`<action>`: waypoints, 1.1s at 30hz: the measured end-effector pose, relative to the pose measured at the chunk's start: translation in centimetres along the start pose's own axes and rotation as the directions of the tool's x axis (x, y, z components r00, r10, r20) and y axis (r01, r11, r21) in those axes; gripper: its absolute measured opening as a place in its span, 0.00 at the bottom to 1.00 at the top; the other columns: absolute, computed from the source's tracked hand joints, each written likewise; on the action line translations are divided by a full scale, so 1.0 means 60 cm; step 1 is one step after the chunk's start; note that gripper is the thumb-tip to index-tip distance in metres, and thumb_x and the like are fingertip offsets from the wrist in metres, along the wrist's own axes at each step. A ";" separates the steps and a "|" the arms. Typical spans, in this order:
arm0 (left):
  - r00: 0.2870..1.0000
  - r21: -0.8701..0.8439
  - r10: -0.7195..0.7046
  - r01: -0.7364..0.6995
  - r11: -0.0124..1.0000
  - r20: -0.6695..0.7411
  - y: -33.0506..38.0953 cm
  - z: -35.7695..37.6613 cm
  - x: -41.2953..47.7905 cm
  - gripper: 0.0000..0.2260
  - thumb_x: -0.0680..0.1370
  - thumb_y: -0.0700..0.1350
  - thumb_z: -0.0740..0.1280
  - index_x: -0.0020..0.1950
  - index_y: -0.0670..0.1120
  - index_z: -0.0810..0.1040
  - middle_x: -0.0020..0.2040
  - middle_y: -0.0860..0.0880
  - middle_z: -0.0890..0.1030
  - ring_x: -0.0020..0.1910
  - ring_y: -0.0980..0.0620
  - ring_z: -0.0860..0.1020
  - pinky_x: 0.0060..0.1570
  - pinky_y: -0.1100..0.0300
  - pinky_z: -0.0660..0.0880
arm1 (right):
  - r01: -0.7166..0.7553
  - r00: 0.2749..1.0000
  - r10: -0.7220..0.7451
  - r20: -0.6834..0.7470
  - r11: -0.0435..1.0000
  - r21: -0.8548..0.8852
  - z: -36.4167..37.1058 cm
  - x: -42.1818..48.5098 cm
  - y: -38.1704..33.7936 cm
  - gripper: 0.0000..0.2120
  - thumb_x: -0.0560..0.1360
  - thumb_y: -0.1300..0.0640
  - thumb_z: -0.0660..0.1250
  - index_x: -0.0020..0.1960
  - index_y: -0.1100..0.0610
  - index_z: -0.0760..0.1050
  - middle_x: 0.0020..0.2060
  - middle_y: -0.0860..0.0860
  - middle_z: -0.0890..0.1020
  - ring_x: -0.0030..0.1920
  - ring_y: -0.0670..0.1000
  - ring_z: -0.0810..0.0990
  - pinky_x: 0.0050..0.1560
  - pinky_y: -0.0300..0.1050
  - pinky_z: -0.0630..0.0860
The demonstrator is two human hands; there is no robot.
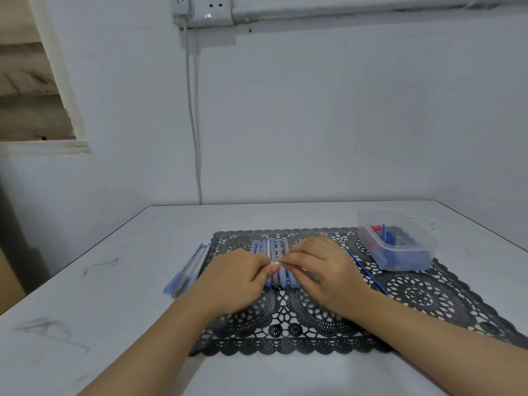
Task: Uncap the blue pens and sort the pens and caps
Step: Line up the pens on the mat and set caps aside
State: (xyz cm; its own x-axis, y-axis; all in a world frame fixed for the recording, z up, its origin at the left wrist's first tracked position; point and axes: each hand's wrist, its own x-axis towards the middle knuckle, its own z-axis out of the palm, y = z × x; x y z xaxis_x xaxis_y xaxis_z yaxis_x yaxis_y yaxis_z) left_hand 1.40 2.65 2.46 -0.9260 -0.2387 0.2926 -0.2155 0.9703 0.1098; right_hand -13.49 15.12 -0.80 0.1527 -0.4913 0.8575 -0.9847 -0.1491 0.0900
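Both my hands meet over a row of blue pens (267,247) lying on a black lace mat (414,292). My left hand (234,281) and my right hand (323,270) pinch a single pen (275,263) between their fingertips; most of it is hidden by the fingers. A second bunch of pens (188,270) lies off the mat's left edge. A thin blue refill (364,270) lies on the mat to the right of my right hand. A clear plastic tub (400,252) at the right holds blue caps and red pieces.
The white table (114,310) ends at a wall behind. A grey cable (194,124) hangs from a wall socket down behind the table's far edge. The tub sits at the mat's far right corner.
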 end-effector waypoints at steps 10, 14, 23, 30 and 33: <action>0.999 -0.032 0.035 -0.035 0.999 0.017 0.005 0.002 0.000 0.16 0.81 0.55 0.53 0.36 0.50 0.68 0.28 0.53 0.70 0.28 0.57 0.68 0.35 0.59 0.69 | -0.093 0.993 0.095 0.075 0.995 -0.030 0.005 -0.003 0.006 0.14 0.72 0.56 0.65 0.55 0.57 0.80 0.43 0.50 0.80 0.44 0.46 0.75 0.42 0.43 0.75; 1.000 -0.025 0.027 -0.027 0.999 0.003 0.001 0.001 0.001 0.17 0.80 0.56 0.53 0.34 0.51 0.66 0.28 0.53 0.69 0.28 0.58 0.68 0.34 0.59 0.69 | -0.078 0.992 0.082 0.091 0.996 -0.043 0.005 -0.004 0.006 0.13 0.74 0.51 0.64 0.52 0.56 0.82 0.44 0.50 0.81 0.44 0.48 0.77 0.41 0.46 0.76; 1.000 0.034 -0.003 0.002 0.999 0.026 -0.010 -0.001 0.002 0.18 0.81 0.55 0.54 0.32 0.51 0.63 0.28 0.53 0.68 0.27 0.58 0.66 0.33 0.60 0.65 | -0.077 0.989 0.077 0.123 0.997 -0.008 0.003 -0.004 0.002 0.11 0.74 0.54 0.65 0.48 0.58 0.83 0.40 0.50 0.83 0.41 0.48 0.79 0.44 0.43 0.77; 1.000 0.015 -0.019 0.019 1.000 0.005 -0.013 -0.006 0.001 0.19 0.80 0.56 0.54 0.31 0.50 0.63 0.27 0.52 0.67 0.26 0.57 0.65 0.31 0.62 0.63 | -0.130 0.966 0.127 0.227 0.992 -0.001 0.002 -0.004 0.000 0.13 0.74 0.58 0.59 0.53 0.59 0.79 0.43 0.51 0.79 0.44 0.47 0.77 0.44 0.39 0.76; 1.000 0.015 0.000 0.000 1.000 -0.003 -0.010 -0.009 -0.001 0.19 0.80 0.57 0.54 0.31 0.50 0.62 0.27 0.53 0.66 0.26 0.58 0.64 0.30 0.63 0.62 | -0.051 0.966 0.058 0.251 0.998 -0.037 -0.001 0.001 0.000 0.15 0.74 0.59 0.57 0.55 0.59 0.79 0.40 0.51 0.78 0.41 0.47 0.76 0.37 0.39 0.76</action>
State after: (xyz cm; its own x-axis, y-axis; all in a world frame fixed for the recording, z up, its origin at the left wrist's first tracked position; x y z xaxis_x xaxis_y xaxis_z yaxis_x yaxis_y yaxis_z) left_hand 1.75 2.04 2.91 -0.9251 -0.2391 0.2950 -0.2205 0.9707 0.0953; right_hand -13.49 15.17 -0.73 0.1112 -0.6991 0.7064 -0.9936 -0.0923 0.0651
